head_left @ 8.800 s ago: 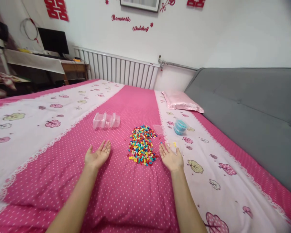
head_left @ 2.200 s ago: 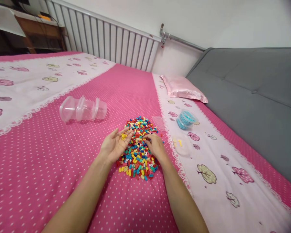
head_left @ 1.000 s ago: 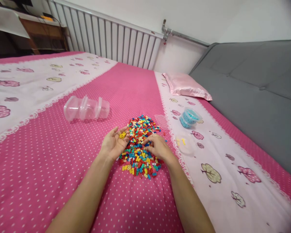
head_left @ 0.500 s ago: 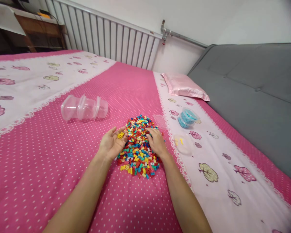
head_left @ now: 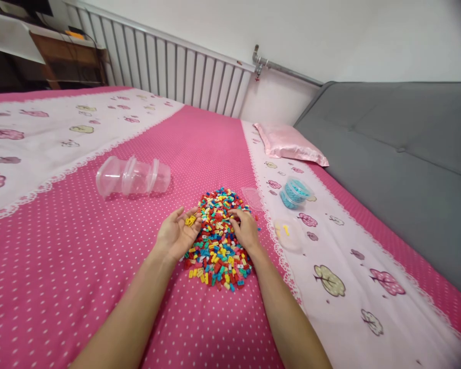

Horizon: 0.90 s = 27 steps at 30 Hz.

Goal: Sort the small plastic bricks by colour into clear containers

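Note:
A mound of small multicoloured toy bricks lies on the pink dotted bedspread. At its left edge my left hand is palm up, fingers cupped round a few yellow toy bricks. My right hand reaches over the right side of the mound, palm down. Its fingers are curled in with thumb and forefinger close together at the bricks; whatever is between the fingertips is too small to make out.
Nested clear plastic tubs lie on their side to the left. On the right stand a clear tub of turquoise bricks and a shallow clear container with yellow pieces. A transparent lid lies behind the mound, and a pink pillow lies farther back.
The view has tilted up slightly, so everything sits a little lower. My right hand's fingers have shifted slightly over the bricks. My left hand still cradles the yellow bricks.

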{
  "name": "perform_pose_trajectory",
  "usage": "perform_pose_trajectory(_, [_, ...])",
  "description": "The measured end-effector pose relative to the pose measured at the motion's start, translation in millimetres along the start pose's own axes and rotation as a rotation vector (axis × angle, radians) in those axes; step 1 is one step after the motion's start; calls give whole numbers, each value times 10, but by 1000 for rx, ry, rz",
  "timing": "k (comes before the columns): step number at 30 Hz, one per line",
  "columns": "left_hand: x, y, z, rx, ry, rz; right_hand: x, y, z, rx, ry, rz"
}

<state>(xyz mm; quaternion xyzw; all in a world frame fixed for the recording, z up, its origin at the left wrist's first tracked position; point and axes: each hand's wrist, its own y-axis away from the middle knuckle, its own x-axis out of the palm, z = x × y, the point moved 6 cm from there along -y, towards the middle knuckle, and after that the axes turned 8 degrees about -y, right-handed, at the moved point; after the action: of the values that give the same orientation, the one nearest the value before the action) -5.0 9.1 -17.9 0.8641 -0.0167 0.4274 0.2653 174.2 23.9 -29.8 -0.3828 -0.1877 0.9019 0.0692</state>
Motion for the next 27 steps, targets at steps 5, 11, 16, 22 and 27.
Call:
perform_pose_trajectory(5, [-6,-8,4,7,2,16,-35,-7,134,-59,106,-4])
perform_pose_trajectory(11, [-5,-15,22,-2,15,17,92,-14,122,-16,194,96])
perform_pose_trajectory(16, [13,-15,30,1,6,23,-17,-22,130,-30,65,-15])
perform_pose_trajectory(22, [168,45,202,-131,31,212,-328,27,599,-140,-212,-59])
perform_pose_trajectory(27, [255,84,357,-239,82,331,-359,89,937,-236,-252,69])
